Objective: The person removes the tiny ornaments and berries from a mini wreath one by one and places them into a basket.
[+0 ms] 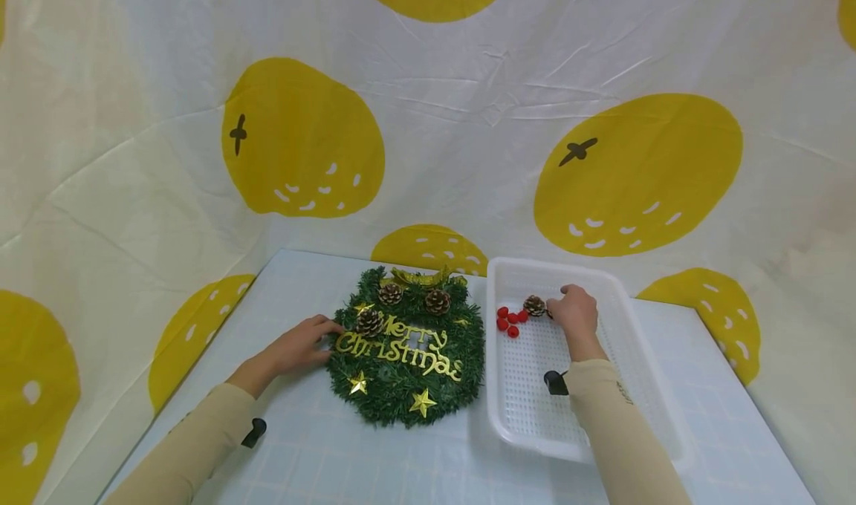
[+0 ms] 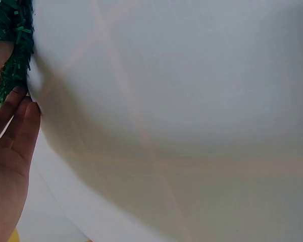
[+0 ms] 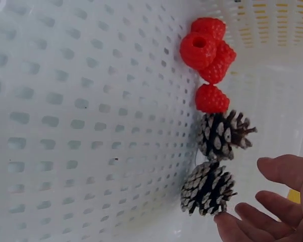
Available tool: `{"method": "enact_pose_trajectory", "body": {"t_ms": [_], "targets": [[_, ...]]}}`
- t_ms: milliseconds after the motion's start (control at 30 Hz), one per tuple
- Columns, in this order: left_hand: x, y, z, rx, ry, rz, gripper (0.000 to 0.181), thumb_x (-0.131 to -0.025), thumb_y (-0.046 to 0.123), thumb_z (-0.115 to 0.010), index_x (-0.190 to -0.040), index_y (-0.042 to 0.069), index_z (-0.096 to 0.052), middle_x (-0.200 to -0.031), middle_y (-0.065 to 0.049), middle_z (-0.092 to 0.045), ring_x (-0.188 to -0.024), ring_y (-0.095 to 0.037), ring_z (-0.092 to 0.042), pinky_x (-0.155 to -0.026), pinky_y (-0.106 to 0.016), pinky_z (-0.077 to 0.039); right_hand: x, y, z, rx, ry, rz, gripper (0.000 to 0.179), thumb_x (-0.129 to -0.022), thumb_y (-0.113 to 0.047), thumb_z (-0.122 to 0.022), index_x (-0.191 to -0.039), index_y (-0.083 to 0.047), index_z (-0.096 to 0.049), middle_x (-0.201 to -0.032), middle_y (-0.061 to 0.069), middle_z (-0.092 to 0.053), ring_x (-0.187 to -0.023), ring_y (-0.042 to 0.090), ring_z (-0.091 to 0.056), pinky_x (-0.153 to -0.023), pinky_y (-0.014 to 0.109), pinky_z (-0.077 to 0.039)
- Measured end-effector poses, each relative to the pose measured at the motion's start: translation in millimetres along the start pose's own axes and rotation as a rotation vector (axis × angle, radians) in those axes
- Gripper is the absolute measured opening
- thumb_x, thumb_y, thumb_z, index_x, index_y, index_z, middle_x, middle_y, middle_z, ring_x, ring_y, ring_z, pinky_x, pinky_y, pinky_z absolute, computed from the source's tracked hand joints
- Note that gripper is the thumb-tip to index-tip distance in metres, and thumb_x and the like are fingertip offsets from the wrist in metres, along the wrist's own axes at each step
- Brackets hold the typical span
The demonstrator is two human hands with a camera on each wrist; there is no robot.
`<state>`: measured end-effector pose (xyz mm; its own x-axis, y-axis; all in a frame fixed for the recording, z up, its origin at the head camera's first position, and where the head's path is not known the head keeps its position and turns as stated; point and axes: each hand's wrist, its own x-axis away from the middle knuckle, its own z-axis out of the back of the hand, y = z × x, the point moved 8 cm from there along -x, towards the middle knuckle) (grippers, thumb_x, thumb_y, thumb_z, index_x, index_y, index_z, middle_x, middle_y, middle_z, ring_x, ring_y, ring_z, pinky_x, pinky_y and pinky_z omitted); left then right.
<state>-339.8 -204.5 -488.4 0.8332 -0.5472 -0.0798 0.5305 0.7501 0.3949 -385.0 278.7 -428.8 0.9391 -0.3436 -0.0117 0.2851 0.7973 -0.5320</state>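
At the left edge of a green Christmas wreath (image 1: 401, 393), my left hand (image 1: 304, 345) rests with its fingertips touching the tinsel. In the left wrist view, the tinsel (image 2: 12, 65) overlaps the gap between thumb and fingers. My right hand (image 1: 574, 315) reaches inside a white plastic basket (image 1: 528, 438), thumb and fingers spread apart. A fingertip of the right hand (image 3: 272, 217) is right at the lower of two pine cones (image 3: 207, 189). The other pine cone (image 3: 219, 136) lies against it, with several red raspberries (image 3: 212, 98) beyond.
Gold "Merry Christmas" lettering (image 1: 401, 353), pine cones (image 1: 438, 302), gold stars (image 1: 423, 402) and a gold bow (image 1: 421, 277) decorate the wreath. It lies beside the basket on a pale checked tablecloth (image 1: 307, 453). A fruit-printed curtain (image 1: 455, 156) hangs behind.
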Motion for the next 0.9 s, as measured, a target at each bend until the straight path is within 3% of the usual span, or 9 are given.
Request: {"method": "enact_pose_trajectory", "body": {"t_ms": [500,900], "targets": [[-0.7,2.1,1.7,-0.008,-0.010,0.000,0.038,-0.085,0.007,-0.069,-0.122,0.006,-0.061,-0.115,-0.012,-0.057,-0.104,-0.031,-0.057,-0.087,-0.049,-0.049,7.6,-41.9,22.7,-0.023,0.043,0.115,0.051,-0.093,-0.021,-0.056,-0.136,0.007,-0.050,-0.136,0.026,-0.052,-0.116,0.048,-0.052,-0.093,0.055,-0.046],[-0.3,3.7,2.6,-0.006,-0.004,-0.008,0.038,-0.085,0.007,-0.069,-0.122,0.006,-0.061,-0.114,-0.011,-0.057,-0.103,-0.031,-0.057,-0.087,-0.049,-0.049,32.3,-101.3,28.8,-0.115,0.078,0.317,0.050,-0.094,-0.021,-0.062,-0.135,0.005,-0.053,-0.131,0.026,-0.056,-0.118,0.044,-0.053,-0.098,0.053,-0.044]]}}
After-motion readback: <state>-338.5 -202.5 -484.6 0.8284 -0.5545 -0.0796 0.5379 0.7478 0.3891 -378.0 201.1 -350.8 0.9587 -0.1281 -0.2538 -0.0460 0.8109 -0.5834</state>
